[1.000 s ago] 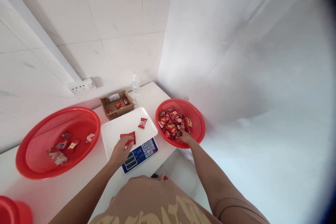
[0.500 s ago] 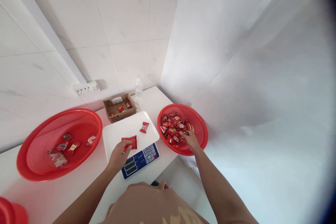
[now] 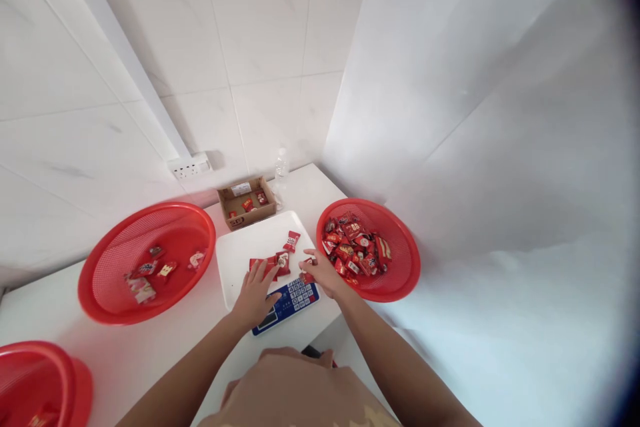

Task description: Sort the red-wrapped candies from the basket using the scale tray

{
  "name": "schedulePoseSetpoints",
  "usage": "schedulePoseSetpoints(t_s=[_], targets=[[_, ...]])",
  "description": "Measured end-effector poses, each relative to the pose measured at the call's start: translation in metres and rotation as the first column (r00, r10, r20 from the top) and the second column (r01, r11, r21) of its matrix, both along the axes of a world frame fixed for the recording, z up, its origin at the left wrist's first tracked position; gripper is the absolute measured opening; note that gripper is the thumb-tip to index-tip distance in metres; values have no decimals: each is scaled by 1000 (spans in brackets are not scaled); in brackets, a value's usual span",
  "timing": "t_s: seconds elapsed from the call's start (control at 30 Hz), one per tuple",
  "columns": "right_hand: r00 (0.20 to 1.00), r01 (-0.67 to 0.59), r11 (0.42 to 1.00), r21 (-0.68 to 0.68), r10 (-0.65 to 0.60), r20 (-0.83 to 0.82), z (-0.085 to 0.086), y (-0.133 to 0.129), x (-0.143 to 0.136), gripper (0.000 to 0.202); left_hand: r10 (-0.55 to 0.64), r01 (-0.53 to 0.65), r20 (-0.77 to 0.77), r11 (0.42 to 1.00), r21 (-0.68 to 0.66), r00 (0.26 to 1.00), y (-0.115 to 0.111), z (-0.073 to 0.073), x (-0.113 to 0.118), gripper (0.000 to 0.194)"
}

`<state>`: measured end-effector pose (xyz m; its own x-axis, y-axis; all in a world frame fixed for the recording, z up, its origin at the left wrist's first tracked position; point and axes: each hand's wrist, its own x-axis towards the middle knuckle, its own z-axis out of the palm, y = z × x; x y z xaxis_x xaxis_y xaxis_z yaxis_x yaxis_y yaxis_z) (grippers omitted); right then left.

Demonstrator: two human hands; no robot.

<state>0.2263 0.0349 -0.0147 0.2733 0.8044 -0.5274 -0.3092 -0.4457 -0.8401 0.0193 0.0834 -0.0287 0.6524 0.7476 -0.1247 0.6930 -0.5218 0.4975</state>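
Note:
A white scale tray (image 3: 235,253) carries a few red snack packets. My left hand (image 3: 254,299) is spread over the tray's front edge, its fingertips at a flat red packet (image 3: 270,261). Against that packet lies another small red wrapped snack (image 3: 283,263). Farther back on the tray is a red-and-white wrapped candy (image 3: 292,241). My right hand (image 3: 324,275) is over the tray's right edge, fingers closed on a small red wrapped snack (image 3: 306,272). Beside it, a red basket (image 3: 406,267) holds many red wrapped snacks (image 3: 353,250).
The scale's blue keypad (image 3: 295,300) faces me. A red basket (image 3: 95,287) with several packets stands left, another red basket (image 3: 75,380) nearer. Behind the tray are a cardboard box (image 3: 250,215) with snacks and a clear bottle (image 3: 281,163). Walls border the table.
My right hand has moved left from the basket to the tray, with a snack in it. A second snack now lies beside the flat packet. My left hand's fingers have spread.

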Motion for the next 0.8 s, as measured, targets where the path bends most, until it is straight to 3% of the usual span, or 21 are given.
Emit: schedulePoseSetpoints(t_s=[0.17, 0.27, 0.33, 0.4, 0.47, 0.57, 0.67, 0.8], targets=[[995, 92, 996, 15, -91, -39, 0, 7, 7, 39, -30, 25, -139, 999, -37, 990, 0, 10, 2, 61], [999, 33, 997, 71, -30, -39, 0, 11, 3, 48, -68, 67, -163, 998, -11, 984, 1, 15, 6, 61], [995, -48, 993, 107, 39, 88, -1, 12, 0, 55, -83, 90, -161, 995, 35, 983, 2, 15, 8, 62], [944, -109, 986, 129, 62, 325, -2, 12, 1, 58, -94, 107, -160, 992, 73, 983, 3, 13, 11, 63], [834, -109, 982, 152, 8, 552, -6, 10, 6, 55, -104, 120, -174, 989, 86, 979, 4, 9, 13, 62], [687, -50, 985, 168, -88, 721, -14, 2, 28, 50, -128, 145, -227, 988, 60, 965, 7, 5, 14, 60], [597, 8, 998, 63, -55, 800, -26, -15, 61, 50, -173, 185, -266, 983, 19, 948, 13, 3, 12, 56], [570, 82, 965, -249, 160, 806, -46, -41, 104, 48, -259, 274, -233, 961, 37, 938, 26, 3, 7, 42]])
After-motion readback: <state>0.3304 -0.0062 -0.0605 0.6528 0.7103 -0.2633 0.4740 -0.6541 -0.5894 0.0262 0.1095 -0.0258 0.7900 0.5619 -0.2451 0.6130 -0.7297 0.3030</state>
